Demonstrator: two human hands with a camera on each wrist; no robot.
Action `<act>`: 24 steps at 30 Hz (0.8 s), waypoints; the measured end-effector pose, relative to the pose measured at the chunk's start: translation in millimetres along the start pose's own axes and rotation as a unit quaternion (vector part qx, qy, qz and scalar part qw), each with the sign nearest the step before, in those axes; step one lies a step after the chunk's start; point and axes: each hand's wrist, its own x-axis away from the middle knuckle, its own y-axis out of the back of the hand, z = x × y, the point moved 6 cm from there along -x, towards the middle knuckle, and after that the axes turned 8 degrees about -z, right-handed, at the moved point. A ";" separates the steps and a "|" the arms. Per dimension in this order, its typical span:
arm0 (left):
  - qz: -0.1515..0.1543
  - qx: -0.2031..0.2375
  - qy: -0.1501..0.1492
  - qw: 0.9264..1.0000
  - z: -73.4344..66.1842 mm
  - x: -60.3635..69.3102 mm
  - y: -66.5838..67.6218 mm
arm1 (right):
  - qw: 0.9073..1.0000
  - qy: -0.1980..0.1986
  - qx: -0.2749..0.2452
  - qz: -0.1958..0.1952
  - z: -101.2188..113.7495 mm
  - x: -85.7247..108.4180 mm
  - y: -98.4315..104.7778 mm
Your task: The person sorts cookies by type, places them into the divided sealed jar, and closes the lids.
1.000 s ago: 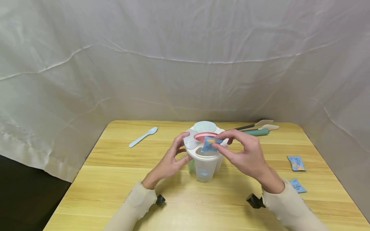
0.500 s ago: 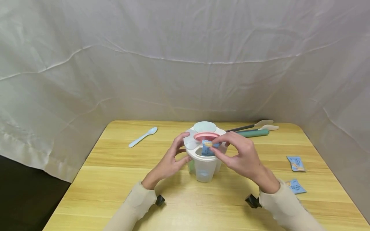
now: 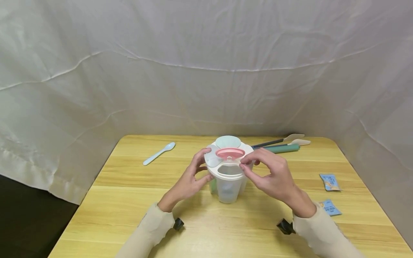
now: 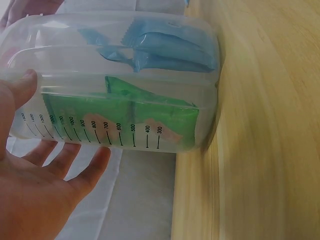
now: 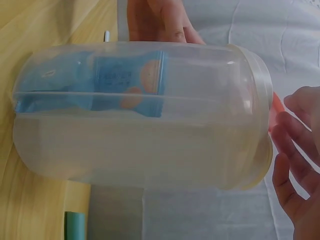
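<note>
A clear divided storage canister (image 3: 227,190) stands upright on the table, topped by a white lid with several flaps. The pink flap (image 3: 230,153) is raised behind an uncovered opening. My left hand (image 3: 191,181) holds the canister's left side, thumb in front and fingers around the far side. Over the lid's right edge hovers my right hand (image 3: 271,172), thumb and index finger bent close together with nothing visible between them. Inside the canister, blue snack packets (image 5: 130,82) fill part of one compartment. Green packets (image 4: 150,115) sit in another, behind a printed measuring scale.
Two loose blue packets (image 3: 330,182) lie on the right of the wooden table (image 3: 122,200). A pale blue spoon (image 3: 159,153) lies at back left. Spatula-like utensils (image 3: 293,137) and a green-handled piece (image 3: 284,148) lie at back right. A grey-white curtain (image 3: 206,89) surrounds the table.
The blue packet pinched by my right hand went down into the lid's opening and was let go. The right hand then drew slightly back to the right. My left hand stayed on the canister.
</note>
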 end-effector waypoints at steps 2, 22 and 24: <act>0.000 0.000 0.001 1.000 0.7 0.0 -0.2 | 1.000 -0.001 0.000 0.000 -0.8 1.3 1.7; -0.001 0.003 -0.008 1.000 0.1 -0.1 -0.3 | 0.998 -0.025 0.062 0.002 -26.4 25.7 39.5; -0.001 0.002 -0.010 1.000 0.6 -0.2 -0.3 | 0.997 -0.026 0.072 0.002 -29.2 28.6 44.9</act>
